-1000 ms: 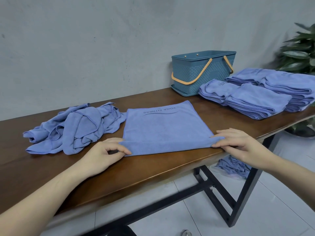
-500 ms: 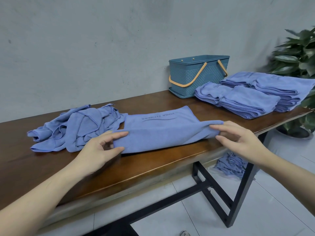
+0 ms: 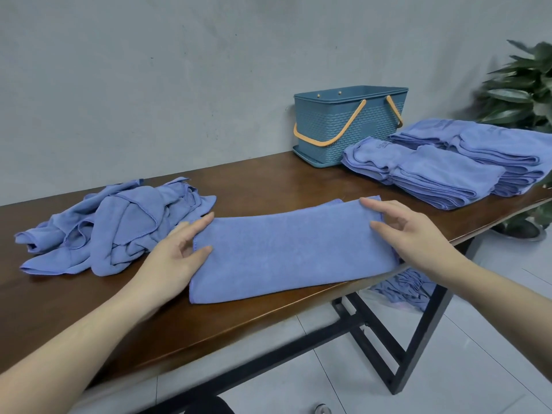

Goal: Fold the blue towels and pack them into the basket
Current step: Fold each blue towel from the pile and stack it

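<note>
A blue towel (image 3: pixel 292 252) lies folded in half as a long strip on the wooden table (image 3: pixel 89 309), near its front edge. My left hand (image 3: pixel 176 258) rests at the strip's left end, fingers straight, thumb on the cloth. My right hand (image 3: pixel 418 237) touches the right end, with its fingers stretched over the far corner. The teal basket (image 3: pixel 337 127) with orange handles stands at the back against the wall, and what it holds is hidden. A crumpled pile of blue towels (image 3: pixel 119 231) lies to the left of my left hand.
Two stacks of folded blue towels (image 3: pixel 433 174) (image 3: pixel 493 144) lie right of the basket. More blue cloth (image 3: pixel 403 291) lies on the floor under the table's right end. A potted plant (image 3: pixel 522 85) stands at the far right.
Both hands lifted the towel's near edge and carried it over to the far edge, folding the square into a strip. The printed lettering is now covered.
</note>
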The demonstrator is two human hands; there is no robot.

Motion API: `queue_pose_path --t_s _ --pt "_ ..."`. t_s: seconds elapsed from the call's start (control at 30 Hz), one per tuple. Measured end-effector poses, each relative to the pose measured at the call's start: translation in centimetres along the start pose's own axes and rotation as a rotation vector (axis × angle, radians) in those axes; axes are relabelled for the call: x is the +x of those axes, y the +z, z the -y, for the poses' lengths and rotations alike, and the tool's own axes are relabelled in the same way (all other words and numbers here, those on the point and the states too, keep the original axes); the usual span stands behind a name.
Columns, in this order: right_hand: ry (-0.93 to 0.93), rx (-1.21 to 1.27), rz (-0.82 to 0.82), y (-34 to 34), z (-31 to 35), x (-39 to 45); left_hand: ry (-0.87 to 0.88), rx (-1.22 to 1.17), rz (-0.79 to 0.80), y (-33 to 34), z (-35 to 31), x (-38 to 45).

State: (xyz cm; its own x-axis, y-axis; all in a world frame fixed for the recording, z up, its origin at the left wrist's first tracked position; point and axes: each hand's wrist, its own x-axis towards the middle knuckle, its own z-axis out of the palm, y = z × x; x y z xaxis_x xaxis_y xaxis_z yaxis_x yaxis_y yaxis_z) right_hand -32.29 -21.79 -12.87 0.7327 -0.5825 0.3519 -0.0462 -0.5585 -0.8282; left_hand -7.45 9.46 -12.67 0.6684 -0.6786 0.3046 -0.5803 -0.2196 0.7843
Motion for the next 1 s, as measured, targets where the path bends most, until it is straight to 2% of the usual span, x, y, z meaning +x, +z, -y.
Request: queue_pose_path --t_s 0.17,0.4,0.63,0.8,1.0 --pt "0.091 -0.117 -0.023 1.8 0.3 4.9 -0.009 0.189 -0.043 0.4 0.3 4.5" --pt "0.065 -0.412 0.119 3.7 -0.5 9.8 0.010 0.321 0.021 1.0 1.8 7.9" --pt "0.041 -0.480 0.086 4.2 -2.3 9.9 0.013 0.315 -0.026 1.5 2.9 7.6" --pt "0.019 -0.406 0.007 4.3 -2.9 9.8 0.012 0.280 -0.096 1.7 3.4 7.5" --pt "0.054 -0.546 0.068 4.3 -2.5 9.4 -0.035 0.465 0.002 2.0 3.4 7.6"
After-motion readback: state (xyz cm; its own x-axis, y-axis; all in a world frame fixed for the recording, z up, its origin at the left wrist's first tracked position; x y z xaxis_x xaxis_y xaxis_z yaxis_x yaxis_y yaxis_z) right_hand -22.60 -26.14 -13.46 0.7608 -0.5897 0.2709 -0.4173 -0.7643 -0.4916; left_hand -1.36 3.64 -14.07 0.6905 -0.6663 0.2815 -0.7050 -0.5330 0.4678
